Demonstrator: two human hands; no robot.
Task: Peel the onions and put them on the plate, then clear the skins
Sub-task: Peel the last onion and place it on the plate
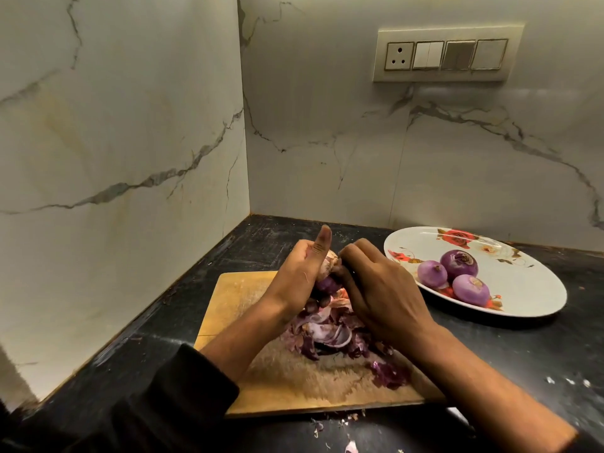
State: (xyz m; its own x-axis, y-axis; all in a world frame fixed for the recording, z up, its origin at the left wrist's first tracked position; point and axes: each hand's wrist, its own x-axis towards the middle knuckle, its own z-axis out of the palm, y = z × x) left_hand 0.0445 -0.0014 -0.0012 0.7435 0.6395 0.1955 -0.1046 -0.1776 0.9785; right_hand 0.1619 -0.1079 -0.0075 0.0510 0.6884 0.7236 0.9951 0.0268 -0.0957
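left hand (295,273) cups a part-peeled red onion (327,282), fingers curled round it, thumb up | right hand (379,289) pinches its skin, fingertips together | skins (330,338) heaped on the wooden cutting board (242,289), not cleared | three peeled onions (457,276) already on the floral plate (529,289)

Dim, warm, yellowish indoor light falls from above. A soft glare sits on the marble wall (457,103) below the switch panel (446,53). The dark countertop (523,348) stays shadowy. Wide-angle distortion bends the edges, and the lower corners look smeared.
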